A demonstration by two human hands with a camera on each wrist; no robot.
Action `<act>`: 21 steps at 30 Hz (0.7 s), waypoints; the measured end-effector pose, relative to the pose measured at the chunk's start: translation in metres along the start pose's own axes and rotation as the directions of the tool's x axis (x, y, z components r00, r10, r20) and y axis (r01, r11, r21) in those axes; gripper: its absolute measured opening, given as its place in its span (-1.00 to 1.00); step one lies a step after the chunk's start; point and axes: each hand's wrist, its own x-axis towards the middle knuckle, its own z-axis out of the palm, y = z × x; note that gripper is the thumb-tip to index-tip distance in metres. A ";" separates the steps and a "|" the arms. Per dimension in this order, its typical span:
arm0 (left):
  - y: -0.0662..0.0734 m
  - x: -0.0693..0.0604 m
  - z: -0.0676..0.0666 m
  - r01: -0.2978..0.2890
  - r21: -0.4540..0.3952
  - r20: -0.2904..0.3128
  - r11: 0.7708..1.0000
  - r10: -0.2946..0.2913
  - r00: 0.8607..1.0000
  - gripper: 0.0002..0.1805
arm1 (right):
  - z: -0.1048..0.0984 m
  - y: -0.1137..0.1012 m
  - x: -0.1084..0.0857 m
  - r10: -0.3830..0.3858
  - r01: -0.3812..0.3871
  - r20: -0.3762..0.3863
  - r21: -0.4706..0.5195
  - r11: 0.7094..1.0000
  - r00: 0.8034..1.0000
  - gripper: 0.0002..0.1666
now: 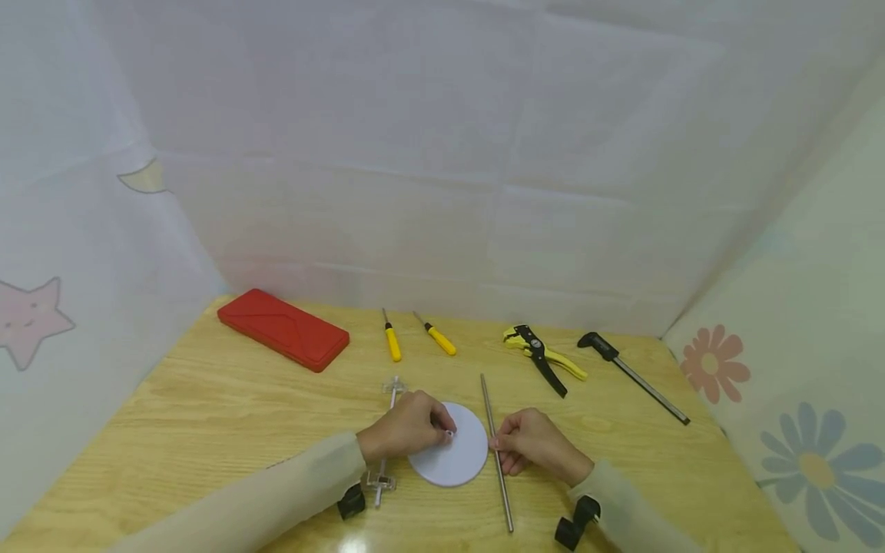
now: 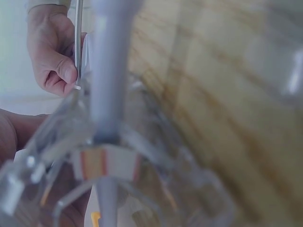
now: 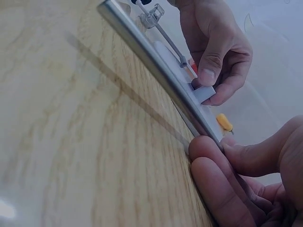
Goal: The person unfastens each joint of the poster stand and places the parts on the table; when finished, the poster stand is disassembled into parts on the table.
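Observation:
My left hand point(image 1: 413, 424) is over a round white disc point(image 1: 452, 470) and pinches a small white piece point(image 3: 204, 93) between thumb and fingers. Whether that piece is joined to the disc, I cannot tell. To the right of the disc, my right hand point(image 1: 538, 445) pinches a long, thin metal rod point(image 1: 503, 491) near its middle. In the right wrist view the thumb and fingertips close around the rod. A thin white rod point(image 1: 394, 395) with clear plastic holders point(image 1: 382, 481) at its ends passes below my left wrist, which hides its middle. The left wrist view shows one holder close and blurred.
Behind the hands lie a red case point(image 1: 283, 329), two yellow-handled screwdrivers point(image 1: 392, 343) point(image 1: 441, 339), a yellow and black wire stripper point(image 1: 546, 357) and a caliper point(image 1: 643, 382). Pale cloth walls point(image 1: 442, 192) enclose the wooden table point(image 1: 228, 430) at the back and sides.

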 end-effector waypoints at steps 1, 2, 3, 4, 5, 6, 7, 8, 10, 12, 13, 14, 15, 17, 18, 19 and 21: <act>0.000 0.000 0.000 0.002 0.000 0.002 1.000 -0.002 1.000 -0.92 | 0.000 0.000 0.000 0.002 -0.002 0.004 0.004 1.000 1.000 -0.78; -0.001 0.000 0.000 0.004 -0.001 0.004 1.000 -0.004 1.000 -0.92 | 0.000 0.000 0.000 0.003 -0.003 0.007 0.008 1.000 1.000 -0.78; -0.001 -0.001 0.000 0.006 -0.004 0.006 1.000 -0.006 1.000 -0.92 | 0.000 0.001 0.000 0.002 -0.002 0.010 0.009 1.000 1.000 -0.78; -0.001 -0.001 0.001 0.006 -0.005 0.006 1.000 -0.006 1.000 -0.92 | 0.000 0.001 0.000 0.003 -0.003 0.013 0.011 1.000 1.000 -0.78; -0.002 0.000 0.001 0.006 -0.008 0.008 1.000 -0.006 1.000 -0.92 | -0.001 0.001 0.000 0.003 -0.003 0.016 0.012 1.000 1.000 -0.78; -0.002 0.000 0.001 0.003 -0.009 0.007 1.000 -0.003 1.000 -0.91 | -0.001 0.001 -0.001 0.000 0.000 0.021 0.012 1.000 1.000 -0.78; -0.002 0.000 0.001 0.001 -0.010 0.005 1.000 -0.001 1.000 -0.91 | -0.002 0.001 -0.001 -0.005 0.004 0.027 0.013 1.000 1.000 -0.78; -0.002 0.001 0.001 -0.002 -0.012 0.003 1.000 0.002 1.000 -0.91 | -0.003 0.001 -0.002 -0.011 0.011 0.029 0.008 1.000 1.000 -0.78; -0.001 0.002 0.000 -0.006 -0.010 0.000 1.000 0.006 1.000 -0.90 | -0.004 -0.001 -0.002 -0.019 0.019 0.041 0.006 1.000 0.999 -0.77; -0.001 0.002 -0.001 -0.007 -0.007 0.000 1.000 0.007 1.000 -0.90 | -0.005 -0.002 -0.003 -0.028 0.027 0.055 0.007 1.000 0.998 -0.77; 0.000 0.002 -0.001 -0.006 -0.007 0.002 1.000 0.006 1.000 -0.90 | -0.005 -0.002 -0.003 -0.029 0.028 0.060 0.008 1.000 0.998 -0.77; 0.000 0.002 -0.002 -0.006 -0.007 0.004 1.000 0.007 1.000 -0.91 | -0.006 -0.002 -0.003 -0.030 0.029 0.064 0.011 1.000 0.997 -0.77; 0.001 0.002 -0.002 -0.005 -0.007 0.007 1.000 0.005 1.000 -0.91 | -0.006 -0.001 -0.003 -0.028 0.027 0.070 0.017 0.999 0.997 -0.77; 0.001 0.002 -0.002 -0.005 -0.009 0.013 1.000 0.006 1.000 -0.91 | -0.005 0.000 -0.002 -0.026 0.024 0.076 0.027 0.999 0.997 -0.78; 0.001 0.002 -0.002 -0.006 -0.009 0.015 1.000 0.006 1.000 -0.91 | -0.005 0.000 -0.002 -0.025 0.023 0.078 0.031 0.999 0.997 -0.79; 0.001 0.002 -0.002 -0.007 -0.010 0.015 1.000 0.007 1.000 -0.91 | -0.005 0.000 -0.002 -0.024 0.021 0.078 0.034 0.999 0.997 -0.80; 0.001 0.002 -0.002 -0.009 -0.010 0.015 1.000 0.009 1.000 -0.91 | -0.004 0.000 -0.002 -0.021 0.018 0.076 0.041 0.999 0.997 -0.81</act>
